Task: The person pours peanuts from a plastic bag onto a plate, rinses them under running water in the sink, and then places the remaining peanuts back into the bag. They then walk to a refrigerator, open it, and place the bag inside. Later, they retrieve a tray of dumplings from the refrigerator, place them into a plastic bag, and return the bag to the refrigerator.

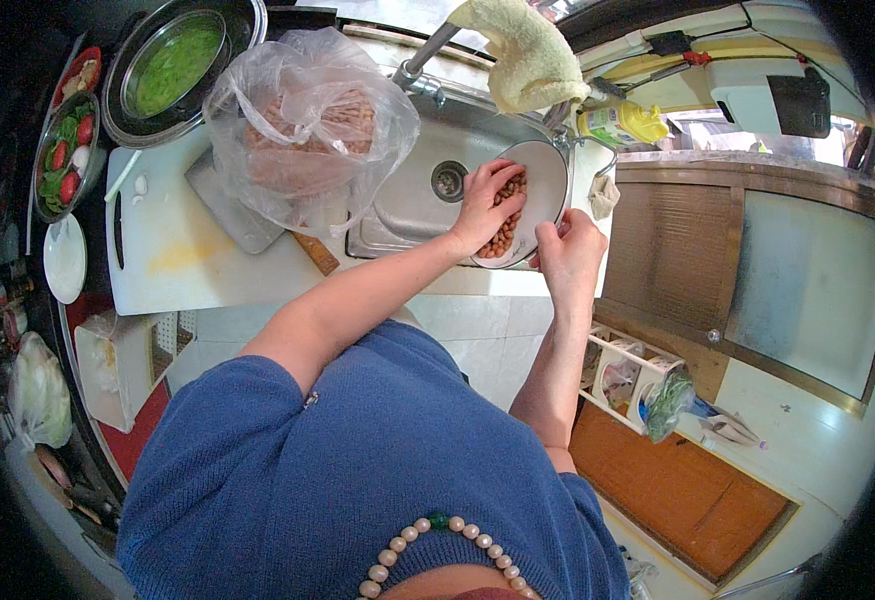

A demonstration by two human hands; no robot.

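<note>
A white bowl (546, 180) tilts over the right part of the stainless steel sink (407, 187). Reddish-brown peanuts or beans (501, 234) are heaped against its left, lower side. My left hand (488, 206) rests on them with its fingers spread and bent, partly hiding them; whether it grips any cannot be told. At the bowl's right edge, my right hand (572, 247) pinches the rim with thumb and fingers. A clear plastic bag (310, 135) with a brown mass inside lies left of the sink, over part of a cleaver (235, 202).
A white cutting board (174, 277) lies left of the sink. Beyond it stand a pot with green liquid (174, 64) and a bowl of greens and red vegetables (66, 157). The faucet (426, 56), a draped cloth (531, 52) and a yellow bottle (621, 124) are behind the sink.
</note>
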